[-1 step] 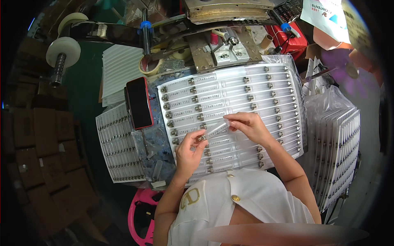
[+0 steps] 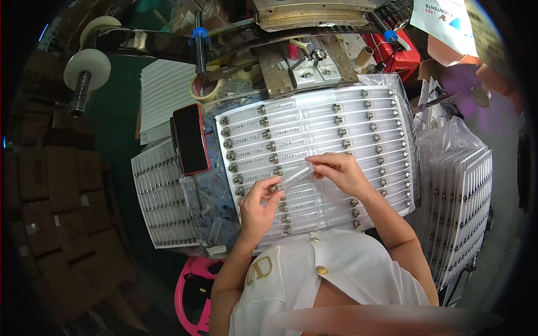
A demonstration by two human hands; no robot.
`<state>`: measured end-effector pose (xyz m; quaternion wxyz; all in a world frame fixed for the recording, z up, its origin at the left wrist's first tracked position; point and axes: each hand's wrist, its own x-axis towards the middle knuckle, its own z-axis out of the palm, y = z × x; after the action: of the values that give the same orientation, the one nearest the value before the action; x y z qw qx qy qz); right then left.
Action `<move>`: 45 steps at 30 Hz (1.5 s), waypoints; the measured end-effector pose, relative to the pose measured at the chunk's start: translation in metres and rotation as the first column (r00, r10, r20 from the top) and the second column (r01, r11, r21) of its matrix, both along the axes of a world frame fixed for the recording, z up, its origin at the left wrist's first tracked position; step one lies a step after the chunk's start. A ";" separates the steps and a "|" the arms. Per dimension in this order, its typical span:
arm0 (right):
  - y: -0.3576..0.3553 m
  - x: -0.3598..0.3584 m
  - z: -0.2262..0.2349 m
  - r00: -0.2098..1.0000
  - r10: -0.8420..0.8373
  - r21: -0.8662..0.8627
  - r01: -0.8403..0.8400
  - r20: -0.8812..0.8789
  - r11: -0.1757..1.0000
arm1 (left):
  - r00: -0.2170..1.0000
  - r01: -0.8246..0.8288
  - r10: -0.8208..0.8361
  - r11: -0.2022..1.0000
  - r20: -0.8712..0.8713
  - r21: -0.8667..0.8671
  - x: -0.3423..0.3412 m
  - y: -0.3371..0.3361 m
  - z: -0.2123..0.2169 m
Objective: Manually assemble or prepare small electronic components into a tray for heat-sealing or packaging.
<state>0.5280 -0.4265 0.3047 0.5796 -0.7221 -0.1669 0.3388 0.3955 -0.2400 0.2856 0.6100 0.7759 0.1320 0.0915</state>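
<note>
A white moulded tray [image 2: 364, 115] lies in front of me, filled with rows of clear tubes with metal end caps. Both hands hold one clear tube [image 2: 296, 175] just above the tray's middle rows. My left hand [image 2: 259, 204] pinches the tube's metal-capped end between thumb and fingers. My right hand [image 2: 339, 171] pinches the other end. The tube lies slanted, rising toward the right.
A phone in a red case [image 2: 190, 139] rests at the tray's left edge. A second filled tray [image 2: 159, 196] sits lower left, bagged tray stacks [image 2: 465, 207] at the right. A tape roll [image 2: 204, 87], metal machine [image 2: 311, 14] and spool [image 2: 84, 70] lie beyond. Pink stool [image 2: 193, 291] below.
</note>
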 end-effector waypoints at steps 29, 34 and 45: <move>-0.069 -0.014 0.023 0.897 -0.154 -0.024 0.180 0.415 0.983 | 0.960 0.277 -0.277 0.916 -0.039 0.291 -0.081 -0.030 0.005; -0.078 0.029 0.035 0.781 -0.086 -0.091 0.180 0.618 0.979 | 0.934 0.206 -0.354 0.652 0.052 0.730 -0.094 -0.038 -0.006; -0.022 0.125 -0.023 0.304 0.380 -0.427 0.102 0.874 0.899 | 0.989 -0.144 0.067 0.623 0.131 0.769 -0.117 0.003 0.044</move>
<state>0.6529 -0.4480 0.2820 0.1756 -0.8662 -0.4625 -0.0705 0.2786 -0.2370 0.3295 0.2153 0.9488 0.0976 0.2097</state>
